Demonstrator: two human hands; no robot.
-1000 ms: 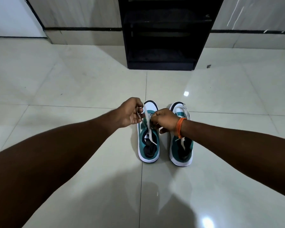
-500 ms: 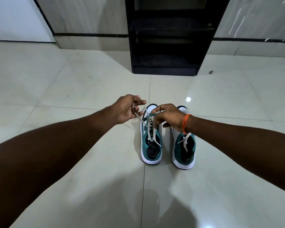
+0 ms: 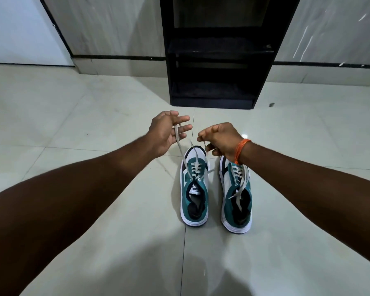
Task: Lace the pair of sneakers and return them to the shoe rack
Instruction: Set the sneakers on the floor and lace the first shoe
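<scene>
Left sneaker (image 3: 194, 186) sits before the shoe rack (image 3: 217, 60); left hand (image 3: 166, 133) and right hand (image 3: 220, 138) each pinch a lace end (image 3: 178, 142) above it. Best to pull evenly, taking slack out before knotting.

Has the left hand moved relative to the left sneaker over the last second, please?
Yes. The left hand has risen away from the left sneaker toward the shoe rack, drawing the lace end taut; before, it sat beside the sneaker's toe.

Glossy floor tiles (image 3: 94, 116); matt black rack (image 3: 218, 90); cloth laces (image 3: 195, 167).
</scene>
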